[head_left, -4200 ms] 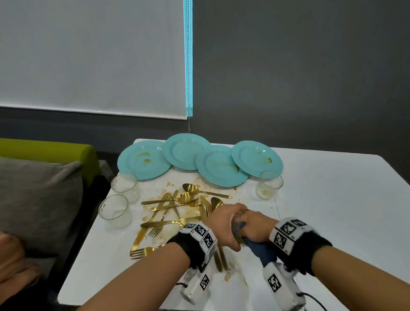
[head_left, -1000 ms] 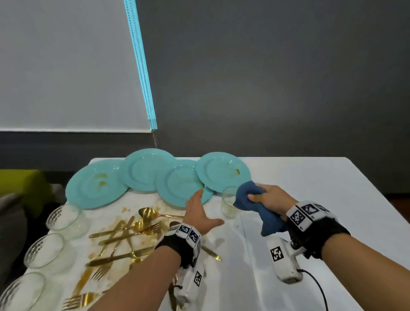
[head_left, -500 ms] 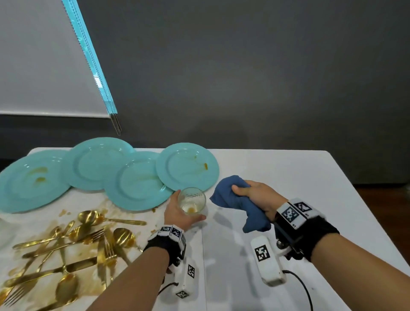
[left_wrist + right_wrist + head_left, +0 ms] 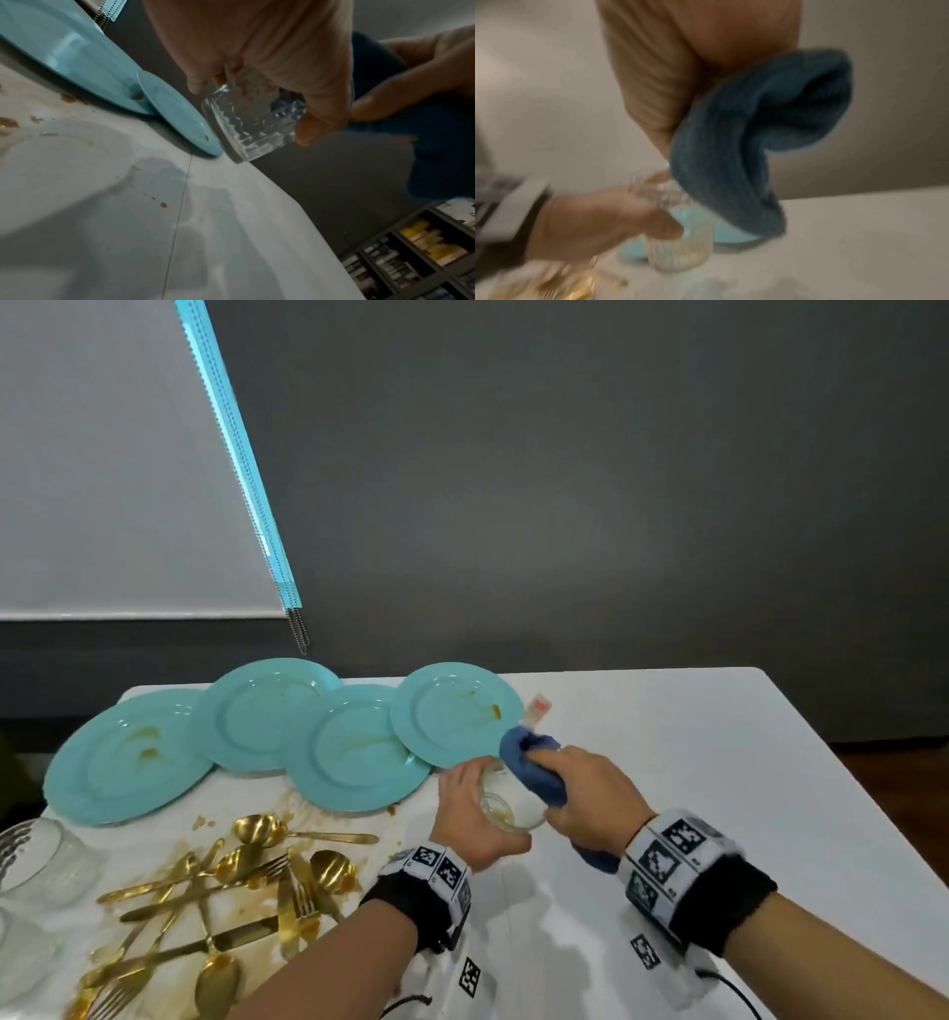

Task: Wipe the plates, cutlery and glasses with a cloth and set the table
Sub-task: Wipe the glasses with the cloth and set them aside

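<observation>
Far left edge of the white table there's a clear textured glass sitting upright, with another one just below it that's mostly cut off by the frame. Next over is a messy pile of gold cutlery, forks, spoons and knives all crossed over each other and smeared with brownish sauce, and the tabletop around them has the same stains. Behind that pile are four teal plates in an overlapping row along the far edge, a couple with orange-brown smudges on them. Moving toward the middle, the left hand has its fingers and thumb wrapped around a small ribbed tumbler, held up off the table and tipped; the left wrist view shows the glass base clear of the surface and there's yellowish residue in the bottom. Right up against the rim of that tumbler is a blue cloth, bunched up and clutched in the right hand, part of it poking out past the fingers and the rest hanging out below the palm. The right wrist view is pretty blurry but you can still see the cloth draped over the tumbler's mouth. Both wrists have black bands with checkered marker tags.
</observation>
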`<state>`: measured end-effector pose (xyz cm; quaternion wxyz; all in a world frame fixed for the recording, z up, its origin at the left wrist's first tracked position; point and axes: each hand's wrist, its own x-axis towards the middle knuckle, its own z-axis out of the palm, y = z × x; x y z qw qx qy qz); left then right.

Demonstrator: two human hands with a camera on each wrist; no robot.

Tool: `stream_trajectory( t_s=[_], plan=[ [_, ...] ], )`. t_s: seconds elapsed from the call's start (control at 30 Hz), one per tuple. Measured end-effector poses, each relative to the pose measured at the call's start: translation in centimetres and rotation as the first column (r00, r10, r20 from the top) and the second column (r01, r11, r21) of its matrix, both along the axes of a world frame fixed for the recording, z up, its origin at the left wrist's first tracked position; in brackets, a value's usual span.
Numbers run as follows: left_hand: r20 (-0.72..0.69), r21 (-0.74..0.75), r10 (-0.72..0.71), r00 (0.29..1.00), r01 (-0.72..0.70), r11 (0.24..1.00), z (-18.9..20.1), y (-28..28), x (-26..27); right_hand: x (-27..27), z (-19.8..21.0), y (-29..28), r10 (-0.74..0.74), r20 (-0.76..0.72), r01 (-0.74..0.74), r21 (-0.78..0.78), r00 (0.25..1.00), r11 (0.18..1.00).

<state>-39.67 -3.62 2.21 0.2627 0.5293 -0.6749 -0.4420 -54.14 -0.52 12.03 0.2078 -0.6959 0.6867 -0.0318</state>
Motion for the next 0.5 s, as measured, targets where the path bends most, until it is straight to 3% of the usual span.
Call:
stream_trajectory(
  t_s=[0.1, 0.2, 0.33, 0.4, 0.5],
  plan=[
    [-0.002, -0.008, -0.082, 0.997, 0.081, 0.997, 1.6, 0.9, 2.0, 3.2, 0.5, 2.0, 0.082, -0.211, -0.095, -0.053, 0.974, 0.994],
    [-0.004, -0.045, -0.149, 0.989, 0.149, 0.988, 2.9, 2.6, 3.9, 5.7, 1.1, 3.3, 0.175, -0.316, -0.195, -0.03, 0.933, 0.98],
    [-0.038, -0.047, -0.138, 0.99, 0.137, 0.99, 4.5, 5.2, 6.8, 8.4, 1.6, 4.8, 0.298, -0.356, -0.297, 0.059, 0.886, 0.953],
    [0.021, -0.058, -0.167, 0.986, 0.168, 0.984, 5.2, 6.2, 8.1, 9.5, 1.3, 5.6, 0.368, -0.357, -0.343, 0.135, 0.859, 0.93],
    [0.168, -0.13, -0.302, 0.938, 0.325, 0.937, 5.9, 7.1, 9.5, 11.3, 0.5, 6.8, 0.443, -0.323, -0.351, 0.305, 0.836, 0.885]
  ],
)
